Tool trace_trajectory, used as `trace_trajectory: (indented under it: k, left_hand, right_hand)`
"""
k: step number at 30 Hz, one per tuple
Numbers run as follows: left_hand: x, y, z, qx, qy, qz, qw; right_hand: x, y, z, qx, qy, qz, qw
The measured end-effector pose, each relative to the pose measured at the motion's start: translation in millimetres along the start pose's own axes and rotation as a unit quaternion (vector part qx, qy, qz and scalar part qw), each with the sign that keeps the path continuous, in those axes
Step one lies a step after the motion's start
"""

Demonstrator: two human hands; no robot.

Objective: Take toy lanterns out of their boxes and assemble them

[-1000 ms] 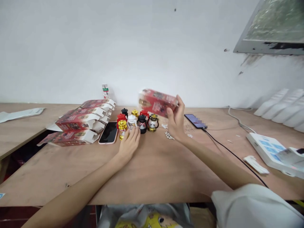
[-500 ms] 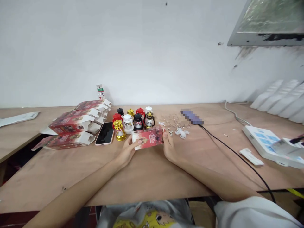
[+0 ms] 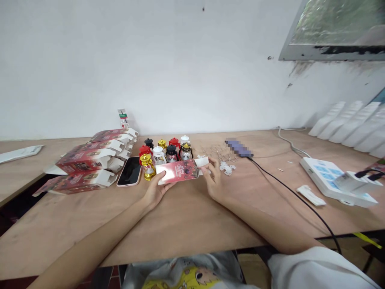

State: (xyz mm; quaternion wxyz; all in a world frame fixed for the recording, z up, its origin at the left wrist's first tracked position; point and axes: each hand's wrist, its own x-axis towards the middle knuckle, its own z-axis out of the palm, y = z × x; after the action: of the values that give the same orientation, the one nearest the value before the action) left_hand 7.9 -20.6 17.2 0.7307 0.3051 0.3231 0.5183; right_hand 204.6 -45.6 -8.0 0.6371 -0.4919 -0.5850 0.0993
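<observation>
Head view, from left to right around the held carton (image 3: 176, 171): far to its left, a flat white packet (image 3: 21, 153) lies on the desk (image 3: 168, 233). Less far left of the held carton are stacked red cartons (image 3: 86, 160), white flaps open at their right ends. Behind the held carton and to its left, a small labelled container (image 3: 123, 118) stands near the wall (image 3: 150, 60). A pink-edged phone (image 3: 130, 171), dark screen up, lies near the held carton's left end. Just behind the held carton, nine miniature lanterns (image 3: 172, 152) in gold, red, black and white stand upright together.

Left hand (image 3: 156, 192) grips the held carton's left end, thumb on top, fingers beneath; right hand (image 3: 214, 180) has thumb and fingers drawn narrowly about the white flaps at its open right end.

Right of the held carton lie small white pieces (image 3: 227, 167), with thin wires (image 3: 216, 150) farther back, then a second phone (image 3: 239, 147) on a black cable (image 3: 288, 192). Well to the held carton's right are a crumpled white strip (image 3: 310, 195), a power strip (image 3: 317, 171) carrying plugged-in adapters (image 3: 350, 181) and, behind, white ribbed objects (image 3: 329, 120) in a row.
</observation>
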Motion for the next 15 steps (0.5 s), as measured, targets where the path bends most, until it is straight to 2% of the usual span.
trace_trajectory:
  k: [4,7,11,15]
  left_hand:
    - [-1,-3,-1.4,0.027,-0.014,0.04,0.999]
    - [-3,-5,-1.5,0.032,-0.012,0.07,0.997]
    - [-3,-6,-3.3,0.056,-0.013,0.091,0.994]
    - [-4,-5,-2.1,0.09,-0.032,0.105,0.99]
  right_hand:
    - [7,6,1,0.046,-0.001,0.082,0.996]
    - [11,8,3,0.091,-0.043,0.132,0.986]
    - [9,11,9,0.234,-0.118,0.204,0.943]
    - [6,14,12,0.307,-0.112,0.247,0.912]
